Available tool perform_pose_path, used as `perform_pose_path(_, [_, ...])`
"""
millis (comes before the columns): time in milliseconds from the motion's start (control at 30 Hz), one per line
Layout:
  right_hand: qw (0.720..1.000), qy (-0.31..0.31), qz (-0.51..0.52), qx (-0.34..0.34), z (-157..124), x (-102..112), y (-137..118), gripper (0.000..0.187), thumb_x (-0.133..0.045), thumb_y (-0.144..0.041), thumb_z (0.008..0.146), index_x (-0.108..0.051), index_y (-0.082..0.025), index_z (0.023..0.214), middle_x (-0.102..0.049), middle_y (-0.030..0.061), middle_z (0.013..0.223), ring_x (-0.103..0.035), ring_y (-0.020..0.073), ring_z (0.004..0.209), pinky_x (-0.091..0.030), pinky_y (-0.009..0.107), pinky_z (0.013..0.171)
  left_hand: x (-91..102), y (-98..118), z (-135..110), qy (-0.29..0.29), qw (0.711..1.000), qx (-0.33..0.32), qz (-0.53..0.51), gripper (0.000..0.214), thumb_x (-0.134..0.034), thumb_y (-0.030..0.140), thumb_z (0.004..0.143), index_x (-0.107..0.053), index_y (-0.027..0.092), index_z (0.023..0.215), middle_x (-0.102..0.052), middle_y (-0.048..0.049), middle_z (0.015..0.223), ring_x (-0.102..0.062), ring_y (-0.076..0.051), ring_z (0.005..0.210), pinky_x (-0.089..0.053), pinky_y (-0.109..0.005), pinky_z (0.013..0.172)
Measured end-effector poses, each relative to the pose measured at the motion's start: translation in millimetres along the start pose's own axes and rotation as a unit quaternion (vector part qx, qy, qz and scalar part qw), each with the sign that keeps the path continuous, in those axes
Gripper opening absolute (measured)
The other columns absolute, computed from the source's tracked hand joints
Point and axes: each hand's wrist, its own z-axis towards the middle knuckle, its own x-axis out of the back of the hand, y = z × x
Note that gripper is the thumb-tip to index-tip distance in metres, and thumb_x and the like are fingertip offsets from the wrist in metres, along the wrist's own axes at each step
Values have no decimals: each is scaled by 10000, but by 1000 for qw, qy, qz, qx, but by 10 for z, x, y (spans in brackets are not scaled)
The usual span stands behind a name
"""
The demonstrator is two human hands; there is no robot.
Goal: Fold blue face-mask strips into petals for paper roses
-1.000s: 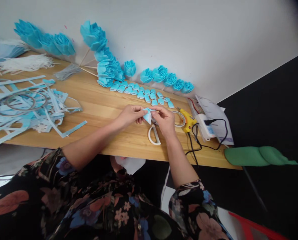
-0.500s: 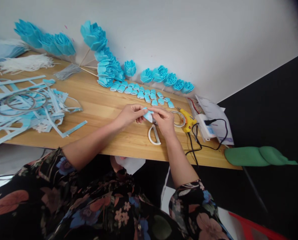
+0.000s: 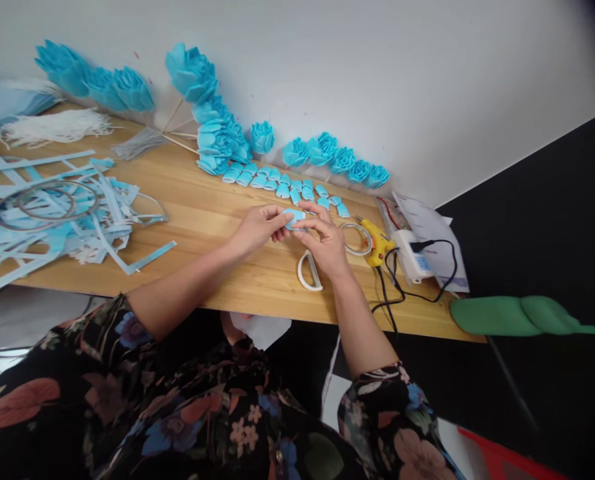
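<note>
My left hand (image 3: 258,229) and my right hand (image 3: 326,241) meet over the middle of the wooden table (image 3: 212,220). Both pinch one small light-blue paper piece (image 3: 294,217), now folded into a compact rounded shape between the fingertips. Just beyond the hands lies a row of several similar folded blue petals (image 3: 287,187). A white D-shaped tape dispenser (image 3: 309,270) lies on the table under my right wrist.
Finished blue paper flowers (image 3: 334,159) line the wall, some on sticks (image 3: 197,80). Blue paper strips and wire rings (image 3: 47,207) cover the left side. A yellow glue gun (image 3: 377,241), a tape roll (image 3: 356,238), a white power strip (image 3: 413,259) and a green object (image 3: 517,315) sit right.
The blue paper piece went from a pointed triangular shape to a smaller folded one between my fingers. Both hands shifted slightly away from me.
</note>
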Motion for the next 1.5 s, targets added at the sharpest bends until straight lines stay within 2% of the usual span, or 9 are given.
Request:
perform_pose_path(200, [999,6,29,-13,0,-12,29,125,-674,-399,909,-768,-318,922,-643,7,1344,-571,224,1301,-412,472,1148,4,-4,12,5,999,-40,32,193,-655,271,898,-618,148,753,-607,13,594,-521,-69,517,-423,-195,544])
perform_pose_path(367, [992,38,91,-75,0,-50,59,138,-725,-417,849,-732,-283,881,-673,30,1281,-626,211,1193,-525,396,994,6,-10,16,4,997,-60,50,211,-679,315,878,-616,154,756,-614,11,588,-533,-76,522,-428,-196,539])
perform_pose_path(600, [982,68,129,-121,13,-85,115,212,-773,-417,786,-670,-245,852,-702,-1,957,-645,138,884,-521,283,803,-2,-16,14,-8,997,-54,48,202,-659,291,876,-594,155,741,-622,6,604,-531,-74,516,-426,-196,536])
perform_pose_path(700, [976,66,151,-141,21,-94,102,313,-799,-454,747,-642,-247,923,-680,-16,872,-625,131,804,-518,281,760,0,-19,12,-16,997,-51,53,228,-672,323,870,-591,157,735,-621,6,610,-533,-74,523,-426,-194,539])
perform_pose_path(833, [971,56,180,-147,29,-98,80,529,-825,-489,714,-601,-279,1144,-663,-34,829,-608,129,758,-515,289,746,0,-22,12,-22,997,-48,56,234,-671,339,867,-597,156,741,-619,8,609,-530,-77,525,-421,-200,541])
perform_pose_path(933, [974,53,170,-142,30,-94,73,563,-816,-494,728,-599,-294,1208,-626,-47,782,-582,124,719,-505,282,719,-13,-7,8,-25,997,-44,59,197,-675,306,852,-602,157,746,-611,19,614,-529,-81,547,-413,-206,555])
perform_pose_path(1167, [974,49,171,-138,21,-89,57,510,-802,-437,757,-631,-295,1216,-600,-56,756,-567,109,686,-498,266,694,-48,57,-1,0,995,-33,95,134,-655,159,791,-574,159,685,-514,61,588,-451,-72,548,-344,-202,540])
perform_pose_path(1367, [968,62,201,-136,17,-71,36,457,-742,-467,815,-643,-299,1228,-666,-17,872,-600,126,750,-525,280,715,-37,83,3,-1,997,-9,78,129,-629,154,796,-556,166,691,-525,54,576,-458,-73,526,-372,-195,535])
perform_pose_path(1500, [969,49,202,-137,17,-66,56,500,-773,-484,787,-645,-302,1235,-666,-4,928,-612,138,796,-538,286,734,-40,71,-5,-16,996,-7,83,128,-633,167,794,-561,164,688,-537,49,588,-461,-73,532,-367,-198,539])
